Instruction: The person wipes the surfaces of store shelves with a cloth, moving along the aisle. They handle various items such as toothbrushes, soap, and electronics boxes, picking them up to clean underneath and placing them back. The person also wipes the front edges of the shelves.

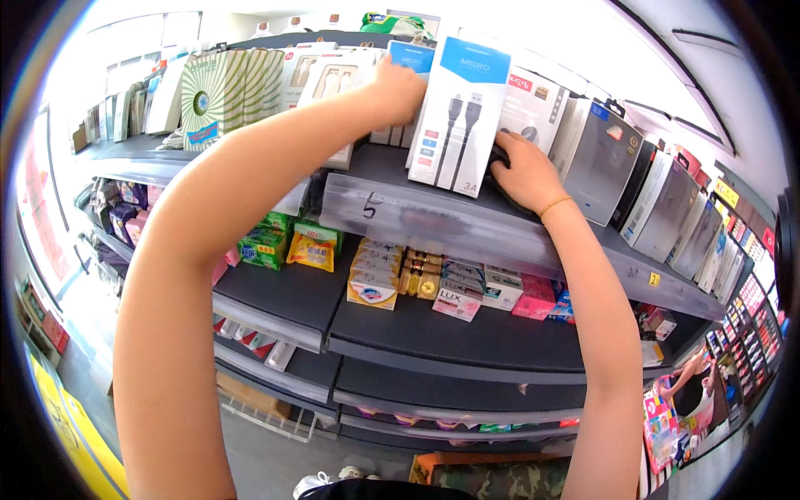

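Observation:
A white and blue USB cable box (465,119) stands upright near the front edge of the top shelf. Just left of it, my left hand (403,94) reaches in among the packages. Its fingertips are hidden, so any grip is unclear. Behind that hand is another blue-topped cable box (412,57). My right hand (528,172) rests low at the cable box's right side, fingers bent over something dark on the shelf that is mostly covered. White charging cable packages (331,78) stand left of my left hand.
Grey boxed goods (603,162) line the shelf to the right; green-striped boxes (212,100) stand to the left. Soap boxes (459,297) fill part of the lower shelf (400,334). A camouflage-patterned item (500,478) lies on the floor by my shoes. Another person (690,387) is at far right.

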Available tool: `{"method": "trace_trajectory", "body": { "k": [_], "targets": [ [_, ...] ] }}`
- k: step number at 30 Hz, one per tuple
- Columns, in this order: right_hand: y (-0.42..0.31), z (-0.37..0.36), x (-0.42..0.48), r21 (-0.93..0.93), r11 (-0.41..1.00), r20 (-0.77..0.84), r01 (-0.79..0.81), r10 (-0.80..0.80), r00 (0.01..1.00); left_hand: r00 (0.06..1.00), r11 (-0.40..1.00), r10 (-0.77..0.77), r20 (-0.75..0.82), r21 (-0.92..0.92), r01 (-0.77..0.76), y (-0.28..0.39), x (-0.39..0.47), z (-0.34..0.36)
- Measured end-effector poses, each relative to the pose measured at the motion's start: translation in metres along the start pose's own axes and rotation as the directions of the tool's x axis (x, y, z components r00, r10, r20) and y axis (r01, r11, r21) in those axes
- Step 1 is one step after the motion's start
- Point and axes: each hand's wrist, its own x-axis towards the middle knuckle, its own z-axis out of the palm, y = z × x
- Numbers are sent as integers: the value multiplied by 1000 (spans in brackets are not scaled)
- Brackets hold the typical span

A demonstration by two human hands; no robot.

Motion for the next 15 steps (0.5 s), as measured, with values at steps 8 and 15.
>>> {"method": "trace_trajectory", "body": {
  "k": [8,15],
  "targets": [
    [1,0,1,16,1000,-9,22,-22,1000,949,994,-79,305,95,53,19,-4,15],
    [7,2,-1,28,998,-22,53,-52,998,937,993,-18,349,112,-22,25,-12,-1]
  ]
}}
